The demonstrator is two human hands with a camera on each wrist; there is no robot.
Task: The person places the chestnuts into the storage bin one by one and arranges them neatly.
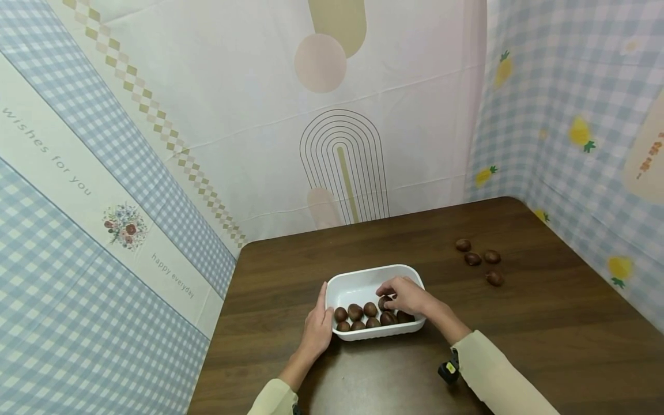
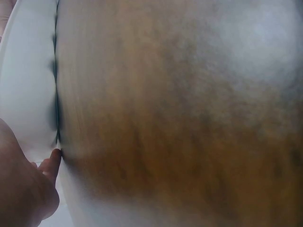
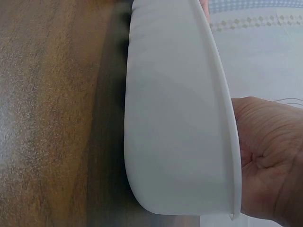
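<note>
A white rectangular dish [image 1: 358, 282] sits on the wooden table, several brown chestnuts [image 1: 355, 312] gathered along its near side. My left hand [image 1: 317, 329] rests against the dish's left end, fingers straight along the outer wall and thumb by the rim. Inside the dish, on the right, my right hand [image 1: 407, 295] pinches a chestnut [image 1: 384, 303] between thumb and fingers, just above the others. In the right wrist view, the dish wall [image 3: 177, 109] hides the fingertips and chestnuts. Part of the left hand [image 2: 28, 184] shows beside the dish in the left wrist view.
Several loose chestnuts [image 1: 491, 257] lie in a group on the table [image 1: 539, 323], right of and beyond the dish. Printed cloth [image 1: 249, 161] hangs behind the table's far edge and along both sides.
</note>
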